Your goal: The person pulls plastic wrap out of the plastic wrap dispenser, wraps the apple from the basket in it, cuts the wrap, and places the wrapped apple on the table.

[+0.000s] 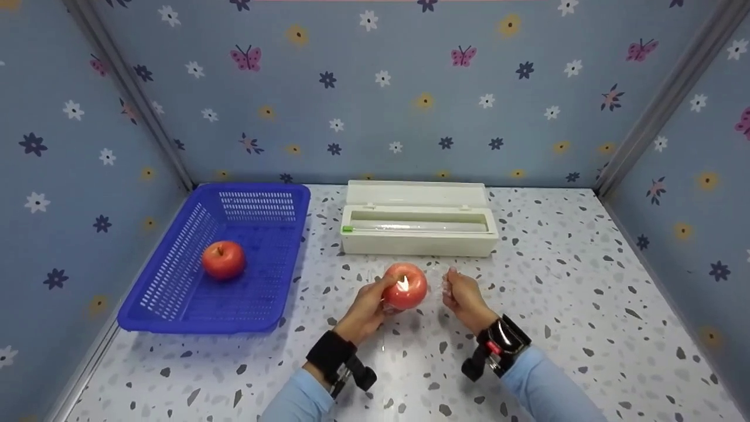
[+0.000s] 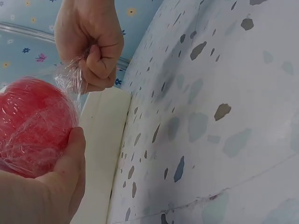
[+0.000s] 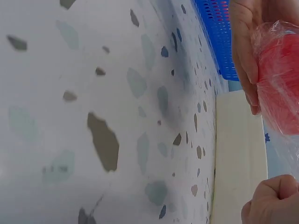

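On the far left a blue basket [image 1: 176,305] sits on the speckled table [image 1: 586,305], close to the left wall. One red apple [image 1: 223,259] lies inside the basket, nearer its left side. To the right of the basket, at the back of the table, there is a white box [image 1: 419,241] with its lid open. A roll of clear wrap [image 1: 422,226] lies inside the box. In front of the box, the person holds a second apple [image 1: 405,286] up off the table. This one has clear film [image 2: 70,79] all around it, and it looks shiny. The left hand [image 1: 366,308] holds this wrapped apple from the left side, with the fingers curled around it and the thumb pressed on the film. Just to the right of the apple is the right hand [image 1: 463,296]. Its fingers are curled tight, and they pinch a bunched bit of the film that sticks out from the apple. The left wrist view shows this pinch well: the film stretches from the apple up to the closed fingers. The two hands are near each other but do not touch, with the apple between them. Each wrist has a black strap, and both sleeves are light blue. The walls around the table are blue with flowers and butterflies on them.
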A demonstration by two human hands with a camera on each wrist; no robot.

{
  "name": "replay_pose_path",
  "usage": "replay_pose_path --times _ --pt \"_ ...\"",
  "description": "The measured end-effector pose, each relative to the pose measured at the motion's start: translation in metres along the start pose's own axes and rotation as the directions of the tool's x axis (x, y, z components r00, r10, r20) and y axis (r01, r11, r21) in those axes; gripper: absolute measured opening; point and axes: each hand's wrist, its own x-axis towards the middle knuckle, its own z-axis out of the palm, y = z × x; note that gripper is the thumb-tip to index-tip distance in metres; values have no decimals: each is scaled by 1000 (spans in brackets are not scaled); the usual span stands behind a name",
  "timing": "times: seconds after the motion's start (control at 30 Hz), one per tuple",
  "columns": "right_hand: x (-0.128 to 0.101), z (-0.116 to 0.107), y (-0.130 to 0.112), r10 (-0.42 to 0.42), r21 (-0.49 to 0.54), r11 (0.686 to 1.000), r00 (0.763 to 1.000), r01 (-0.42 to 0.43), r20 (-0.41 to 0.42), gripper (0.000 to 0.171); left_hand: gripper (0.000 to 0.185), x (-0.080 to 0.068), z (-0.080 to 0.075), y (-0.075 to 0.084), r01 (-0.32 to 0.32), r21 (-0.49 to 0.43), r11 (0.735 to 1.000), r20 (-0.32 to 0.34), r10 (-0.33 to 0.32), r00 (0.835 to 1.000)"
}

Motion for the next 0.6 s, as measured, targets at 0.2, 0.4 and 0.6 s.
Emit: replay_pose_path --times 0.2,0.4,0.6 --pt "0 6 2 35 116 992 998 -42 58 37 58 -3 -2 5 12 -23 1000 45 -11 999" --pt "-3 12 11 44 163 985 992 -63 118 42 59 -7 -1 9 31 -24 999 104 -28 994" --pt "-3 18 18 30 172 984 992 -50 122 44 61 -10 4 10 43 -47 998 158 -36 987"
